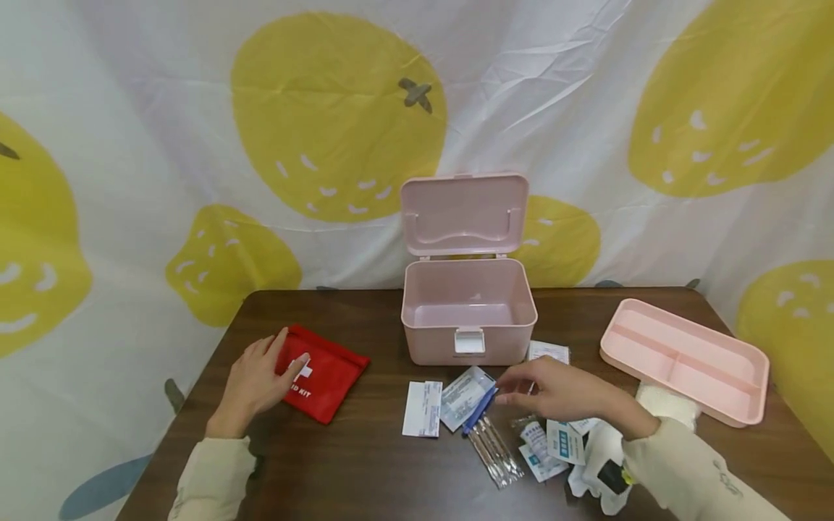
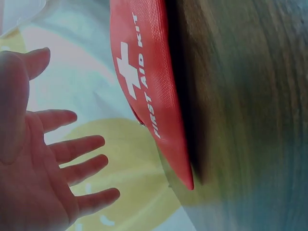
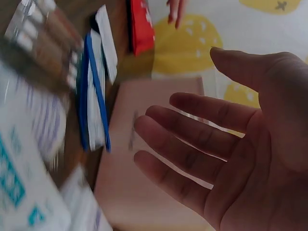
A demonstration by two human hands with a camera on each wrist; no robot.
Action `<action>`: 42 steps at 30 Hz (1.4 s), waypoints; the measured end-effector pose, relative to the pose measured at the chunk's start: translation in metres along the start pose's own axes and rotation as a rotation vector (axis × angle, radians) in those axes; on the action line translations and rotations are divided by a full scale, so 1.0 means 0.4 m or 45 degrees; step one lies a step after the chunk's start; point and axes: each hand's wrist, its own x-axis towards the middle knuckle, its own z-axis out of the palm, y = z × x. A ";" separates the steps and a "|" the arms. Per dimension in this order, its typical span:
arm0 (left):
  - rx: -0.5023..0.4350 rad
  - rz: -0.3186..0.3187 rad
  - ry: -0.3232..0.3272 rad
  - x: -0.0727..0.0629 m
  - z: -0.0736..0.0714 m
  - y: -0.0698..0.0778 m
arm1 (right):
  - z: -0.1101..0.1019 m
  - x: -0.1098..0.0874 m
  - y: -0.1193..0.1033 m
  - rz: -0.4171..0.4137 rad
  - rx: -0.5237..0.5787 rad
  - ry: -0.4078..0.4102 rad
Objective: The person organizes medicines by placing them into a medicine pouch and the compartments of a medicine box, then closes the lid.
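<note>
Head view: the left hand (image 1: 255, 380) is at the left part of the table (image 1: 339, 470), fingers extended and thumb set apart, alongside a red pouch (image 1: 332, 373) that lies flat toward the left edge, its white cross and lettering uppermost. A pink box (image 1: 426, 347) stands at the middle of the far edge, lid raised. The right hand (image 1: 557, 387) is in front of the box's right corner, palm down, fingers slightly bent, beside the blue strip (image 1: 480, 412) of a pack of slim sticks (image 1: 495, 452). White cards (image 1: 422, 409) lie to the left of that pack; white-and-teal packets (image 1: 565, 441) lie to its right, toward the near edge. A pink tray (image 1: 684, 365) with compartments is by the right edge, partly above a white roll (image 1: 671, 405). Left wrist view: the left hand is spread, all five digits parted, with a gap visible between fingertips and pouch; the pouch reads FIRST AID KIT. Right wrist view: the right hand is loosely spread, palm bare, in front of the box; the blue strip appears apart from the fingertips, and the nearest packets are blurred.
</note>
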 end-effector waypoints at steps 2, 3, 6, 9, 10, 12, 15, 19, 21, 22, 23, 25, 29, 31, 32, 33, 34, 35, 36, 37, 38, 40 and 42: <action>-0.023 -0.016 -0.005 0.000 0.000 -0.010 | 0.016 0.022 -0.013 0.005 0.037 -0.030; -0.039 -0.035 -0.017 -0.001 -0.001 -0.015 | 0.025 0.033 -0.020 0.007 0.040 -0.040; -0.086 -0.090 -0.064 0.000 -0.003 -0.028 | 0.054 0.070 -0.038 -0.003 0.047 -0.067; -0.109 -0.138 -0.100 0.000 -0.007 -0.043 | 0.088 0.114 -0.055 -0.040 0.030 -0.089; -0.113 -0.149 -0.108 0.001 -0.007 -0.047 | 0.100 0.130 -0.061 -0.049 0.017 -0.099; -0.120 -0.171 -0.126 0.002 -0.008 -0.055 | 0.124 0.160 -0.073 -0.065 -0.007 -0.117; -0.137 -0.195 -0.157 0.005 -0.005 -0.062 | 0.154 0.202 -0.091 -0.056 -0.037 -0.136; -0.165 -0.219 -0.193 0.013 0.001 -0.072 | 0.185 0.248 -0.107 -0.053 -0.011 -0.138; -0.174 -0.237 -0.208 0.016 0.003 -0.078 | 0.195 0.267 -0.114 -0.046 0.023 -0.127; -0.175 -0.243 -0.213 0.017 0.003 -0.082 | 0.198 0.275 -0.116 -0.042 0.042 -0.120; -0.175 -0.246 -0.217 0.018 0.004 -0.085 | 0.200 0.282 -0.118 -0.032 0.057 -0.113; -0.175 -0.260 -0.224 0.020 0.005 -0.090 | 0.205 0.296 -0.118 -0.005 0.101 -0.098; -0.184 -0.285 -0.246 0.022 0.005 -0.096 | 0.220 0.325 -0.110 0.101 0.259 -0.075; -0.201 -0.305 -0.264 0.024 0.002 -0.097 | 0.229 0.340 -0.107 0.181 0.380 -0.057; -0.210 -0.315 -0.271 0.025 0.001 -0.099 | 0.233 0.347 -0.107 0.228 0.456 -0.043; -0.220 -0.325 -0.281 0.027 0.001 -0.100 | 0.237 0.355 -0.107 0.273 0.540 -0.029; -0.234 -0.335 -0.290 0.029 0.000 -0.102 | 0.240 0.362 -0.107 0.319 0.611 -0.015; -0.251 -0.347 -0.303 0.030 -0.001 -0.103 | 0.244 0.368 -0.106 0.359 0.686 0.001; -0.265 -0.359 -0.315 0.032 0.000 -0.105 | 0.248 0.374 -0.105 0.396 0.760 0.016; -0.283 -0.375 -0.329 0.033 0.000 -0.108 | 0.251 0.380 -0.104 0.428 0.827 0.031; -0.298 -0.387 -0.341 0.034 0.001 -0.110 | 0.255 0.384 -0.104 0.455 0.889 0.043; -0.333 -0.415 -0.367 0.035 0.001 -0.115 | 0.262 0.391 -0.102 0.495 0.978 0.065; -0.355 -0.443 -0.387 0.035 0.002 -0.120 | 0.270 0.397 -0.098 0.521 1.047 0.089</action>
